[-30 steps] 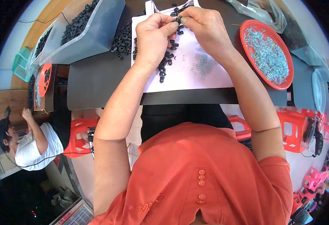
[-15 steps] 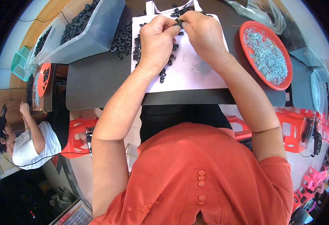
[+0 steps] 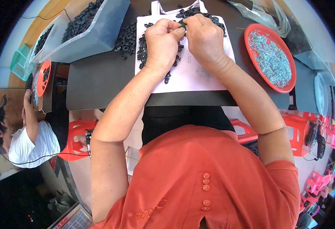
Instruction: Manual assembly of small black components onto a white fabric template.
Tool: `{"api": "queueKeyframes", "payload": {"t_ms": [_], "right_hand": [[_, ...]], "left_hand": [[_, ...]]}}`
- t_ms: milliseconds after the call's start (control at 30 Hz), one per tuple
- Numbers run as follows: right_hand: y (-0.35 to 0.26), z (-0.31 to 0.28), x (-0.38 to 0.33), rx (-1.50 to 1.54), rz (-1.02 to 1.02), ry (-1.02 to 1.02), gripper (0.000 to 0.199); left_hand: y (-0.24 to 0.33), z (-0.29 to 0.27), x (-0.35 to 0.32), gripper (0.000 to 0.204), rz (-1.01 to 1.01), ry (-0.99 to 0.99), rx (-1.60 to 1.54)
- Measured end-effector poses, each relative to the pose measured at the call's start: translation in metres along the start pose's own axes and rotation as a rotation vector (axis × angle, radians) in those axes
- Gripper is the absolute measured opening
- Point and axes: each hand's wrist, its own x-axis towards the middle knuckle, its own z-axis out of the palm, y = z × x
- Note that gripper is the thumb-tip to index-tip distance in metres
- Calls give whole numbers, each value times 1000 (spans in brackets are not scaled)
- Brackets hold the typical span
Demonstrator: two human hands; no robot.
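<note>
My left hand [image 3: 160,42] and my right hand [image 3: 205,38] meet fingertip to fingertip over the white cloth tote bag [image 3: 186,74], which lies flat on the dark table mat [image 3: 98,80] straight before me. The small black rubber rings [image 3: 140,49] lie scattered on the bag under and beyond my hands. To my left, behind the mat's corner, stands the clear plastic bin of black rings [image 3: 87,32]. To my right sits the round red plastic plate of small metal parts [image 3: 269,57].

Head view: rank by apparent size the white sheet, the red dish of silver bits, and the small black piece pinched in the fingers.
1. white sheet
2. red dish, holding silver bits
3. black piece, tiny, between left hand and right hand
</note>
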Motion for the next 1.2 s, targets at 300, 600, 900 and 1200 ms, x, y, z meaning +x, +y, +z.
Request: {"api": "queueKeyframes", "payload": {"t_ms": [300,600,900,1200], "right_hand": [[6,1,2,262,62,39,12],[7,2,5,109,-9,28,29],[10,3,7,34,-225,157,20],[-2,-17,17,287,8,46,51]], "left_hand": [[13,-1,-1,4,-102,-48,-173],[9,-5,6,9,-183,-91,-364],[7,-12,9,10,-217,-195,-556],[60,-30,10,8,147,-59,-102]]}}
